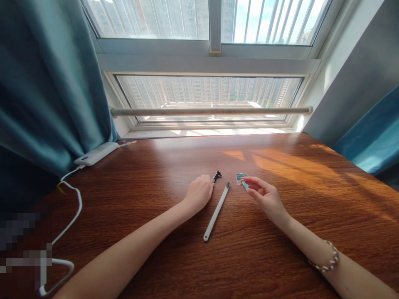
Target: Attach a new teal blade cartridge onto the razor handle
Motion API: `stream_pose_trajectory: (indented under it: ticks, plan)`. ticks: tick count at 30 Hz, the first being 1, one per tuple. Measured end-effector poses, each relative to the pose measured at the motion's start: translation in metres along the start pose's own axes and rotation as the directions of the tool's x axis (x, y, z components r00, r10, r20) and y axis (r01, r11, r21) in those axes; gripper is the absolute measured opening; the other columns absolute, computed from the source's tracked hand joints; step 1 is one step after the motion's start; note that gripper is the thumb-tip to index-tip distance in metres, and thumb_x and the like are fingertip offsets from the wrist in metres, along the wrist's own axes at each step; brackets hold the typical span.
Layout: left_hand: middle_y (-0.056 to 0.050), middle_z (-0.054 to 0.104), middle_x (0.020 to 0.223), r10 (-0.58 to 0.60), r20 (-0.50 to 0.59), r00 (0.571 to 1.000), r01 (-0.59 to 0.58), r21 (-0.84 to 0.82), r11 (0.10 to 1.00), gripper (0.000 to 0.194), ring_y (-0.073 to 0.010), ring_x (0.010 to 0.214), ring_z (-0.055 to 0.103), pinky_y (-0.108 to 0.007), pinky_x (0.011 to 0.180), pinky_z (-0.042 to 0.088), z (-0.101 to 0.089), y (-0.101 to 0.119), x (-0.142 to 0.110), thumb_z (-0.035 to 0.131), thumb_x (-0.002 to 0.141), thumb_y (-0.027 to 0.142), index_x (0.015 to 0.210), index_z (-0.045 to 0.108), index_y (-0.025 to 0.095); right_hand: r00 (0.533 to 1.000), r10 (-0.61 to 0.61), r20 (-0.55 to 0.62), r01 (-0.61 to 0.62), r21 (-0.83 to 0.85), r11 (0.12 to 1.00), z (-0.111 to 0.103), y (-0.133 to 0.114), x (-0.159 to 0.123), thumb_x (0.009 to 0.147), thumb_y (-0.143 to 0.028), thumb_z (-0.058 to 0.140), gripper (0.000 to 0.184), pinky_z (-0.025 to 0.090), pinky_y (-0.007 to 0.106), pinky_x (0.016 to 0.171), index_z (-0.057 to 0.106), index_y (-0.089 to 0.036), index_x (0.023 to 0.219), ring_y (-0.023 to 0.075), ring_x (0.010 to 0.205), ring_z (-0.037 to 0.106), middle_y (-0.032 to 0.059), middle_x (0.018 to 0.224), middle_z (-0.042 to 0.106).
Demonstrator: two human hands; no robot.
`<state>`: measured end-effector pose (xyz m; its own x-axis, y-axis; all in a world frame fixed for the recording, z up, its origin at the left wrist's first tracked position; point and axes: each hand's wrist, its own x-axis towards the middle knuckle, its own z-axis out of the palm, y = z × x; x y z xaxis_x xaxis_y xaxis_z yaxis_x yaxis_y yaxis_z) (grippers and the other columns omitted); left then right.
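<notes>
My left hand [200, 192] is closed around a razor handle [218, 174], whose dark forked head sticks out past the fingers with no blade on it. Between finger and thumb, my right hand [266, 197] pinches a small teal-and-white razor cartridge [245, 185]. Just behind those fingertips lies a small clear tray [237, 181] with more teal cartridges in it, partly covered by the hand. A pale toothbrush [215, 214] with dark bristles rests on the table between my two hands, its head pointing away from me.
The brown wooden table [174, 265] reaches to a barred window. At the far left, a white power strip [97, 154] with a white cable [80, 201] lies beside a blue curtain [56, 83]. A metal rail [212, 111] crosses the window behind the table.
</notes>
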<state>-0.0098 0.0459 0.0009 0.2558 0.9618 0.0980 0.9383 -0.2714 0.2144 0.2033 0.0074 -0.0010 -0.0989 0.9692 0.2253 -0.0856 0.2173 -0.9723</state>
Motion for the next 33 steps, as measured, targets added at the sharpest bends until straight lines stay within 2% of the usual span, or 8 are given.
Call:
stream_pose_trajectory:
  ticks: [2, 4, 7, 9, 14, 20, 26, 33]
  plan:
    - [-0.008, 0.055, 0.084, -0.005, -0.029, 1.0, 0.003, -0.068, 0.998, 0.017, -0.0188, 0.074, 0.055, -0.029, 0.065, 0.04, -0.001, 0.003, -0.001, 0.033, 0.088, 0.028, 0.087, 0.044, 0.015, 1.0, 0.001, -0.016, 0.0, 0.083, 0.997, 0.002, 0.001, 0.0, 0.076, -0.042, 0.058, 0.032, 0.042, 0.041, 0.093, 0.061, -0.021, 0.102, 0.0202, 0.094, 0.059, 0.0067, 0.104, 0.062]
    - [-0.004, 0.054, 0.075, 0.007, -0.022, 1.0, -0.013, -0.311, 0.95, 0.014, -0.0155, 0.065, 0.054, -0.027, 0.059, 0.04, -0.003, 0.009, -0.005, 0.031, 0.088, 0.029, 0.086, 0.038, 0.017, 0.998, 0.051, -0.038, -0.042, 0.224, 0.974, 0.003, 0.003, 0.001, 0.08, -0.046, 0.051, 0.034, 0.042, 0.041, 0.092, 0.063, -0.02, 0.099, 0.0196, 0.091, 0.06, 0.0077, 0.101, 0.064]
    - [0.004, 0.048, 0.064, 0.083, 0.104, 0.991, 0.03, -0.784, 0.62, 0.014, -0.0095, 0.048, 0.047, -0.022, 0.047, 0.037, -0.008, 0.022, -0.014, 0.034, 0.087, 0.033, 0.082, 0.031, 0.02, 0.984, 0.168, -0.064, -0.129, 0.399, 0.908, 0.004, 0.005, 0.002, 0.08, -0.047, 0.051, 0.033, 0.042, 0.039, 0.093, 0.068, -0.019, 0.084, 0.0189, 0.088, 0.062, 0.0072, 0.097, 0.066]
    - [0.006, 0.045, 0.063, 0.126, 0.16, 0.979, 0.095, -0.908, 0.408, 0.018, -0.0061, 0.043, 0.04, -0.018, 0.041, 0.032, -0.012, 0.03, -0.02, 0.042, 0.083, 0.034, 0.081, 0.03, 0.02, 0.965, 0.247, -0.082, -0.182, 0.467, 0.865, 0.003, 0.006, 0.003, 0.079, -0.045, 0.054, 0.031, 0.043, 0.038, 0.093, 0.068, -0.019, 0.076, 0.0182, 0.087, 0.063, 0.0062, 0.094, 0.067]
    - [0.009, 0.037, 0.056, 0.146, 0.218, 0.965, 0.196, -0.968, 0.155, 0.025, -0.0026, 0.041, 0.029, -0.015, 0.038, 0.022, -0.018, 0.04, -0.027, 0.055, 0.076, 0.035, 0.084, 0.038, 0.018, 0.931, 0.349, -0.106, -0.248, 0.519, 0.818, 0.002, 0.006, 0.002, 0.076, -0.039, 0.06, 0.024, 0.044, 0.037, 0.092, 0.068, -0.017, 0.075, 0.0194, 0.089, 0.062, 0.0061, 0.088, 0.068]
    - [0.011, 0.019, 0.045, 0.212, 0.413, 0.885, 0.449, -0.878, -0.163, 0.026, -0.002, 0.037, 0.013, -0.017, 0.036, 0.01, -0.013, 0.043, -0.034, 0.059, 0.074, 0.038, 0.079, 0.048, 0.015, 0.988, 0.143, -0.063, -0.122, 0.266, 0.956, 0.014, 0.0, -0.012, 0.067, -0.027, 0.07, 0.026, 0.042, 0.035, 0.092, 0.064, -0.02, 0.092, 0.0187, 0.094, 0.059, 0.0043, 0.096, 0.065]
    - [0.011, 0.019, 0.044, 0.266, 0.446, 0.854, 0.505, -0.833, -0.225, 0.024, -0.0021, 0.037, 0.012, -0.017, 0.035, 0.007, -0.008, 0.045, -0.038, 0.062, 0.072, 0.036, 0.079, 0.052, 0.015, 0.996, -0.081, 0.041, 0.081, -0.005, 0.997, 0.017, 0.0, -0.019, 0.065, -0.019, 0.071, 0.035, 0.045, 0.033, 0.086, 0.06, -0.024, 0.097, 0.0195, 0.099, 0.054, 0.0031, 0.104, 0.059]
    - [0.011, 0.023, 0.044, 0.244, 0.454, 0.857, 0.503, -0.841, -0.2, 0.023, -0.0016, 0.037, 0.013, -0.016, 0.035, 0.008, -0.013, 0.046, -0.038, 0.063, 0.071, 0.034, 0.076, 0.05, 0.016, 0.984, -0.162, 0.078, 0.177, -0.252, 0.952, 0.017, -0.003, -0.02, 0.067, -0.024, 0.07, 0.033, 0.046, 0.035, 0.084, 0.059, -0.022, 0.099, 0.0209, 0.097, 0.055, 0.0048, 0.103, 0.06]
